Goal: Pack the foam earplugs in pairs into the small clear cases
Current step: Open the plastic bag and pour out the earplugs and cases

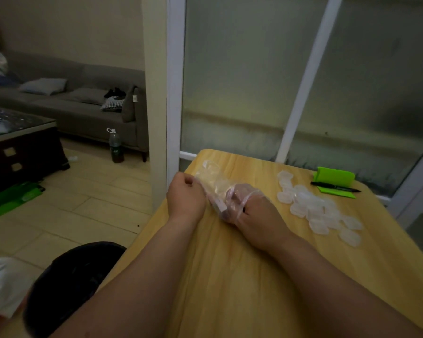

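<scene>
- Left hand (186, 198) on the left edge of the bench (230, 276), fingers curled into a fist, gripping one end of a clear plastic film (211, 182).
- Right hand (257, 211) pushed into the other end of that film; fingers fairly straight under the plastic, thumb side outside it, no grip visible.
- Film stretched between both hands, lying on the bench and trailing toward its far-left corner; small white label visible through it near the right hand.
- Small clear cases (313, 206) in a loose pile on the bench, right of the right hand, not touching it.
- Earplugs: cannot tell where.
- Green holder (333, 178) at the far-right bench edge behind the pile, black pen (335, 186) lying across it.
- Off the bench: bottle (115, 147) on the floor beside a grey sofa (71, 106).
</scene>
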{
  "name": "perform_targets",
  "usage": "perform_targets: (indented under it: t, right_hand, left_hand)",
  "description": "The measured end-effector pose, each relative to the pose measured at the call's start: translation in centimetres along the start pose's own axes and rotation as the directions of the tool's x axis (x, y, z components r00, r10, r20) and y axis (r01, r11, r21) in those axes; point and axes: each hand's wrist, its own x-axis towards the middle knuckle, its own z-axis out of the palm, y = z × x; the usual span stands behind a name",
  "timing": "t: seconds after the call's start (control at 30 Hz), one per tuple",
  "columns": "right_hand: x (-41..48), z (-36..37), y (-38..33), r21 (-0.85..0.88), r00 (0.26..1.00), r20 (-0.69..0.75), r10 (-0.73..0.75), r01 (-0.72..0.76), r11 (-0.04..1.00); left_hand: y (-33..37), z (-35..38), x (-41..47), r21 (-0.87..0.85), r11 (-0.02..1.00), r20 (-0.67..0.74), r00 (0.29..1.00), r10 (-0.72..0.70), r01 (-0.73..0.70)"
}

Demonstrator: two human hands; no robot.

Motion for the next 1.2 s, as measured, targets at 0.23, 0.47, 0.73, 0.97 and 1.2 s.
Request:
perform_targets:
  t: [0.23,0.47,0.73,0.97,1.2]
  right_hand:
    - [-0.1,-0.3,-0.4,-0.090,0.982,0.160,-0.097,0.112,0.990]
    - [-0.3,-0.5,-0.2,-0.107,0.992,0.120,-0.032,0.045,0.993]
    - [-0.8,0.2,0.5,-0.042,0.998,0.049,-0.029,0.031,0.999]
    - [-1.4,-0.2,-0.1,0.060,0.996,0.081,-0.027,0.022,0.998]
    - [-0.9,-0.1,0.2,0.056,0.991,0.120,-0.057,0.050,0.997]
  left_hand:
    - [0.4,0.1,-0.5,0.048,0.998,0.184,0.982,0.042,-0.051]
    - [-0.2,0.0,-0.4,0.223,0.950,0.279,0.948,0.152,-0.218]
    - [-0.2,0.5,-0.2,0.214,0.961,0.172,0.975,0.137,-0.173]
    - [-0.6,0.1,0.1,0.191,0.974,0.063,0.992,0.109,-0.119]
    - [-0.2,0.2,-0.4,0.121,0.984,0.157,0.981,0.113,-0.132]
